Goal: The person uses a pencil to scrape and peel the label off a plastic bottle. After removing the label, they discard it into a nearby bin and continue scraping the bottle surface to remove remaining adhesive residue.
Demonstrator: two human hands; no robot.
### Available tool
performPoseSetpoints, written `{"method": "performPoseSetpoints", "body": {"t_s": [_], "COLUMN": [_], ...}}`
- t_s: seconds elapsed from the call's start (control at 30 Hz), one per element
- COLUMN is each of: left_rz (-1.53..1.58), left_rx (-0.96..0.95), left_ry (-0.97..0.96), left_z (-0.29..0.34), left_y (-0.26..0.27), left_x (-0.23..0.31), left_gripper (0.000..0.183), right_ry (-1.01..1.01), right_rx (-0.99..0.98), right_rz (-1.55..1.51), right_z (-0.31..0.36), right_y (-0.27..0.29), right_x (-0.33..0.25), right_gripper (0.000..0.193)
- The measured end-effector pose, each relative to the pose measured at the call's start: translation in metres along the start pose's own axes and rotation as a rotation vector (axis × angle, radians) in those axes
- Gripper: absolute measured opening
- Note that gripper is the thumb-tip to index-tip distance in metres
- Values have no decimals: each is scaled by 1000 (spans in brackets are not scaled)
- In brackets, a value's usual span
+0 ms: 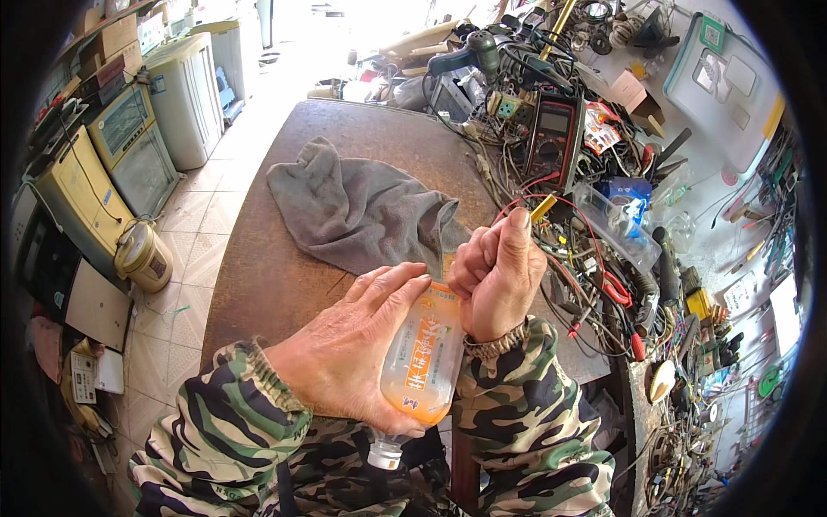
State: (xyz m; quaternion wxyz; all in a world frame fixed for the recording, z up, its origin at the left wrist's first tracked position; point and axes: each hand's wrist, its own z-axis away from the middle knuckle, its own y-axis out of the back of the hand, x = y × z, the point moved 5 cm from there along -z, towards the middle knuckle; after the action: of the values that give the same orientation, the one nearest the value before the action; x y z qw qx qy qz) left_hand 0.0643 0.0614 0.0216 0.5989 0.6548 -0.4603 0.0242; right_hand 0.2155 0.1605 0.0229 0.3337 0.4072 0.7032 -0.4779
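Note:
My left hand (345, 332) is wrapped round a clear plastic bottle (438, 353) with an orange-and-white label. The bottle lies tilted, its bottom away from me and its pale capped neck (384, 453) pointing toward my lap. Close to the bottle's far end, my right hand (500, 280) is closed in a fist, thumb up, on a slim yellow-handled tool (544, 207). Most of that tool is hidden by the fingers, so its kind cannot be made out. Beyond both hands, a crumpled grey cloth (353, 207) lies on the brown wooden table (250, 267).
Tangled cables, a multimeter (551, 133), red-handled pliers (617, 289) and a heat gun (465, 53) crowd the table's right and far side. A lidded bucket (144, 257) and several appliances (185, 99) stand on the tiled floor at left.

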Motion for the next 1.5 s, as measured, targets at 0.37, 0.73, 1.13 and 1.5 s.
{"method": "performPoseSetpoints", "body": {"t_s": [0.37,0.73,1.13,1.5], "left_rz": [51,214,239,252], "left_rx": [-25,-103,-153,-149], "left_ry": [27,33,9,6], "left_z": [5,9,7,8], "left_y": [-2,-2,-4,-4], "left_x": [-3,-11,-12,-8], "left_gripper": [147,150,149,146], "right_ry": [-72,64,-177,-219], "right_rx": [-46,107,-114,-151], "right_rz": [-173,-275,-520,-542], "right_z": [-6,-23,-16,-12], "right_y": [7,46,28,16], "right_x": [2,-11,4,4], "right_gripper": [56,45,41,62]}}
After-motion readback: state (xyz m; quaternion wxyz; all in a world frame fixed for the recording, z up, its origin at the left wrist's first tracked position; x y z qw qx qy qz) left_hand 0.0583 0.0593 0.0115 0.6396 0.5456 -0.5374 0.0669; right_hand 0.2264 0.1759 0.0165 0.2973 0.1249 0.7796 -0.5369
